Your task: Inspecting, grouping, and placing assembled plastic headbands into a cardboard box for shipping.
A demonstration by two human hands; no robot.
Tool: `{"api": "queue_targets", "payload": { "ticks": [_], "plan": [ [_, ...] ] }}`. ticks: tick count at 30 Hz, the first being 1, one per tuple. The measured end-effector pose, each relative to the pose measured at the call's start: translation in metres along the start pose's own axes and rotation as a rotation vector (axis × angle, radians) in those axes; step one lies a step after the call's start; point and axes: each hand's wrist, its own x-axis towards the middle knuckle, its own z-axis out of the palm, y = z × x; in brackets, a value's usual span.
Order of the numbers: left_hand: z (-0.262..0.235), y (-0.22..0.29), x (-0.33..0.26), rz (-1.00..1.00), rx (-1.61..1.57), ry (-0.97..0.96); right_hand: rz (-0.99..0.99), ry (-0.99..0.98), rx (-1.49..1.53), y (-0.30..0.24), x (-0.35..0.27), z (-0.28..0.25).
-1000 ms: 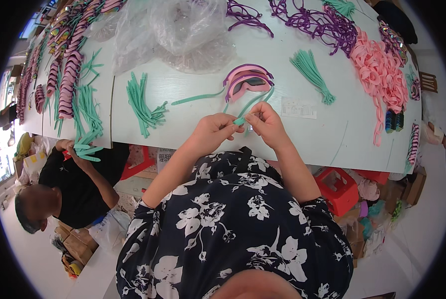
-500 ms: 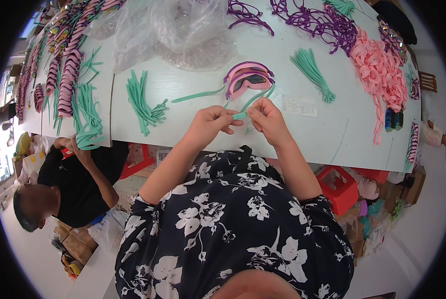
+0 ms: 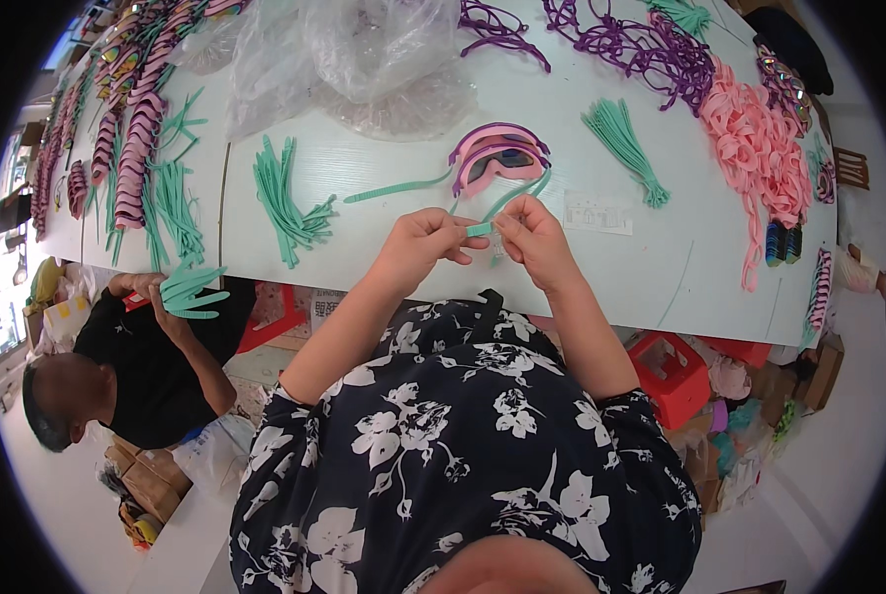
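Observation:
A pair of pink and purple swim goggles (image 3: pixel 502 168) with dark lenses lies on the white table just beyond my hands. From it runs a mint-green strap (image 3: pixel 480 229), pinched by both hands at a short flat section. My left hand (image 3: pixel 425 243) grips this section from the left with thumb and fingers closed. My right hand (image 3: pixel 530 238) pinches its other end, and its fingers partly hide a small clear piece below the strap. A loose strap end (image 3: pixel 399 188) reaches out over the table to the left.
Bundles of green straps (image 3: pixel 290 208) (image 3: pixel 626 148) lie on either side. Clear plastic bags (image 3: pixel 374 69) sit behind. Purple frames (image 3: pixel 636 49) and a pink strap heap (image 3: pixel 755 148) are at right, stacked goggles (image 3: pixel 136 148) at left. Beside the table, a co-worker (image 3: pixel 156 356) holds green straps.
My hands keep nearly the same pinch on the strap. At left, the co-worker's green straps have lifted off the table edge and fan out in the co-worker's hand.

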Motion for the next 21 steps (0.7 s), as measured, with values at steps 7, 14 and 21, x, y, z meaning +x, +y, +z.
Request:
{"api": "queue_targets", "payload": {
  "ticks": [7,14,21],
  "plan": [
    [-0.003,0.001,0.005,-0.029,-0.003,0.015,-0.006,0.014,-0.062,-0.001,0.002,0.002],
    [-0.013,-0.006,0.012,0.035,0.281,0.028,-0.135,-0.033,-0.527,-0.007,0.001,-0.004],
    [-0.018,-0.020,0.014,0.136,0.565,0.000,-0.130,-0.136,-0.829,-0.010,-0.002,0.010]
  ]
}}
